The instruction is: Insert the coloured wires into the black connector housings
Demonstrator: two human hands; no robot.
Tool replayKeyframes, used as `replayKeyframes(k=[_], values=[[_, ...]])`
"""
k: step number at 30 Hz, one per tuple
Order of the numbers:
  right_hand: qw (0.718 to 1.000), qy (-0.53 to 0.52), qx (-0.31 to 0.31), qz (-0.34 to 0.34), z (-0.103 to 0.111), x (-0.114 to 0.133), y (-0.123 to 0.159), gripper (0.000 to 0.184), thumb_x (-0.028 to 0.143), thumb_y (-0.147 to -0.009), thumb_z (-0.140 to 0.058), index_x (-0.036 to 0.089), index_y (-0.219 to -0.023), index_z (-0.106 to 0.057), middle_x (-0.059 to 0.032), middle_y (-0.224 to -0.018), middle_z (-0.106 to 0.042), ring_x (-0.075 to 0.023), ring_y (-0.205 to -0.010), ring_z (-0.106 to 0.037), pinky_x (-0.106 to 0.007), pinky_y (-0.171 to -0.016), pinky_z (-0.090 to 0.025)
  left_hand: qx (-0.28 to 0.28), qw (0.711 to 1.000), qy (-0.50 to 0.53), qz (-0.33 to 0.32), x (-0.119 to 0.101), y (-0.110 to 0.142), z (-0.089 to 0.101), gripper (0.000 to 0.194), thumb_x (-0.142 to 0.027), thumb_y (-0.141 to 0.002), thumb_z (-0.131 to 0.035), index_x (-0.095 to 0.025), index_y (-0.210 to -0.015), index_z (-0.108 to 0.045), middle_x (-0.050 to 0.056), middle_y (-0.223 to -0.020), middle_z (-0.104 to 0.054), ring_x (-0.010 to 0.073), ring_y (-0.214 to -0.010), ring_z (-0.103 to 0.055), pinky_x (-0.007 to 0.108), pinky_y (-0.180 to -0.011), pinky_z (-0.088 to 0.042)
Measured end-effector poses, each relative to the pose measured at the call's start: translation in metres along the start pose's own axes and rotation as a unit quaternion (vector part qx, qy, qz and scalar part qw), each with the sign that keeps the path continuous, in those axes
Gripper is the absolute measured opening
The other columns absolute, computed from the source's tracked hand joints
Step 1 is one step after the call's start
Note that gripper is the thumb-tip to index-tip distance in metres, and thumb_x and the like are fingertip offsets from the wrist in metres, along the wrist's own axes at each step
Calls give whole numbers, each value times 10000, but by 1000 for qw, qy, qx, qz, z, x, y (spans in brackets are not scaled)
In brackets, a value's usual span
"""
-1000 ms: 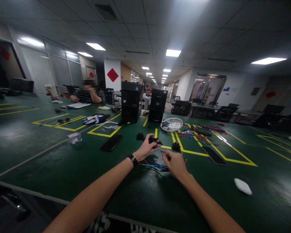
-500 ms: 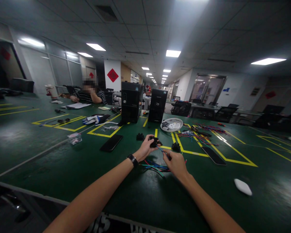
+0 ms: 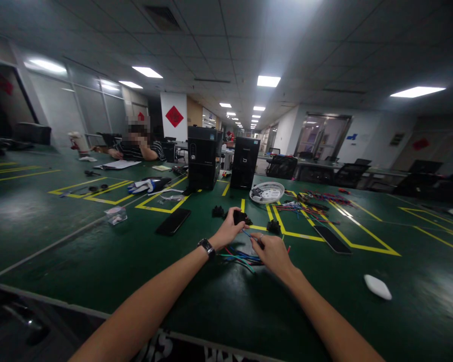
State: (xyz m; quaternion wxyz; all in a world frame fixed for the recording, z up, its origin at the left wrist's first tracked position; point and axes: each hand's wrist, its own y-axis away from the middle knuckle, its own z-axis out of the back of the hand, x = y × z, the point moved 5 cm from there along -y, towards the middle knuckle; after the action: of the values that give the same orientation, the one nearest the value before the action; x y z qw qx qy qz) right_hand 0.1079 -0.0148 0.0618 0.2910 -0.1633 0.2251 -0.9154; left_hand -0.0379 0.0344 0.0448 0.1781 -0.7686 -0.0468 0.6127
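Observation:
My left hand (image 3: 228,231) is closed round a small black connector block (image 3: 239,216), held just above the green table (image 3: 98,251). My right hand (image 3: 271,250) pinches a thin blue wire (image 3: 248,234) that runs up toward the block. Beneath both hands lies a loose bunch of coloured wires (image 3: 239,257). Two more black connector blocks rest on the table, one to the left (image 3: 218,211) and one to the right (image 3: 274,227). A dark watch (image 3: 207,247) sits on my left wrist.
Two black phones lie flat, one left (image 3: 173,221), one right (image 3: 332,240). Behind stand two black computer towers (image 3: 204,157), a white basket (image 3: 267,193) and a spread of coloured wires (image 3: 309,207). A white object (image 3: 378,287) lies at right. A seated person (image 3: 138,146) works far left.
My left hand has lifted the black block slightly and turned it; my right hand has stayed on the blue wire. The view has shifted a little.

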Motion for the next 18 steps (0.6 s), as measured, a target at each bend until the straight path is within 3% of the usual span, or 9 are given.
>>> replayKeyframes(k=[4, 7, 10, 13, 15, 18], values=[[997, -47, 49, 22, -7, 8, 2, 308, 279, -968, -393, 186, -1025, -681, -55, -850, -739, -171, -758, -683, -230, -693, -435, -1, 1000, -6, 3, -9, -1, 1, 397, -364, -800, -640, -235, -1106, -422, 20, -875, -609, 143, -693, -655, 261, -652, -518], [992, -73, 99, 42, -10, 16, 3, 331, 284, -985, -358, 201, -1043, -673, -44, -858, -736, -163, -764, -681, -226, -701, -428, -19, 1000, -14, -13, -15, 0, 7, 357, -543, -864, -465, -213, -998, -488, -24, -705, -537, 111, -560, -571, 234, -567, -488], [988, -86, 121, 48, -2, 16, -1, 341, 294, -983, -361, 202, -1013, -688, -46, -866, -732, -161, -774, -673, -226, -708, -424, -61, 994, -65, -55, -18, 3, 11, 368, -550, -876, -435, -196, -866, -534, -20, -708, -505, 99, -549, -521, 210, -542, -461], [988, -94, 112, 49, 16, 9, -9, 358, 318, -982, -367, 196, -940, -701, -31, -793, -719, -158, -716, -655, -224, -673, -414, -101, 989, -75, -83, -17, 1, 7, 330, -519, -887, -445, -203, -873, -541, -15, -716, -519, 106, -579, -538, 206, -568, -456], [991, -97, 87, 39, 24, 5, -11, 362, 321, -984, -363, 189, -923, -694, -28, -774, -711, -156, -700, -648, -222, -659, -406, -156, 983, -17, -91, -18, -7, 11, 308, -509, -903, -420, -216, -905, -517, -19, -715, -522, 110, -589, -559, 219, -595, -472], [994, -75, 77, 27, 18, 11, -5, 350, 289, -986, -354, 185, -944, -685, -43, -816, -715, -161, -730, -649, -227, -673, -400, -299, 942, 138, -63, -21, -23, 42, 276, -474, -943, -335, -231, -898, -456, -41, -682, -509, 91, -537, -549, 230, -604, -481]])
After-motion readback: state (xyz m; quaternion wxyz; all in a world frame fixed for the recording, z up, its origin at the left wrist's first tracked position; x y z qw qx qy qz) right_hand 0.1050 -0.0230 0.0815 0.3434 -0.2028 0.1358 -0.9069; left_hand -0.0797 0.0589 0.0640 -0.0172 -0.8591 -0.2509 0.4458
